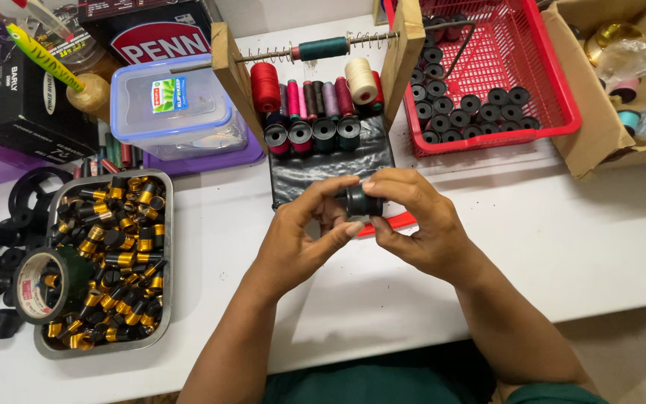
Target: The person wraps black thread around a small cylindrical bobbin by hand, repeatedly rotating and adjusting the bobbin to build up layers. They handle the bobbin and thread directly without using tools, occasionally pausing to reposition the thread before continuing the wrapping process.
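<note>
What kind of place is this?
Probably a small craft workbench for assembling parts: thread spools on a wooden rack, a metal tray of black-and-gold rings, a red basket of black rings.

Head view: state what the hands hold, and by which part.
Both hands hold one small black ring: right hand fingers pinch its outer rim, left hand fingers touch its near edge.

Left of the wooden thread rack we see a clear lidded tub (green-and-white label), a black carton and a red-white-blue sign; a brown cardboard box stands right.
</note>
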